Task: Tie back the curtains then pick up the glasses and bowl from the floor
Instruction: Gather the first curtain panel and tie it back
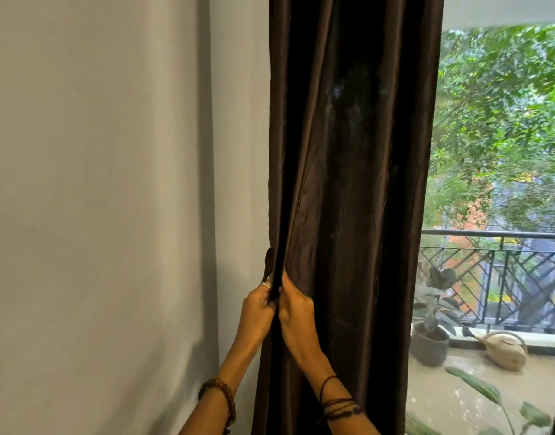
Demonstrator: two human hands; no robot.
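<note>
One pale wall (97,183) fills the left half of the view, plain and lightly shadowed near its corner; one dark brown curtain (348,183) hangs beside it in long vertical folds, gathered into a column that runs from the top edge to the bottom edge, with its left border lying against the wall; to the right of the curtain one glass door or window (502,136) opens onto green foliage and a balcony; one dark metal railing (505,246) with slanted bars crosses that balcony; on the balcony floor stands one dark plant pot (430,343) holding a broad-leaved plant, and just beside it lies one cream watering can (505,350), tipped on its side. Two hands meet at the curtain's left border, low in the frame; the left hand (258,312), wearing one ring, has its fingers curled round the narrow fold of fabric at that border; the right hand (296,312) pinches the same fold from the other side, thumb raised along the cloth, touching the left hand; one beaded bracelet (221,394) circles the left wrist; several thin dark bands (340,406) circle the right wrist.
</note>
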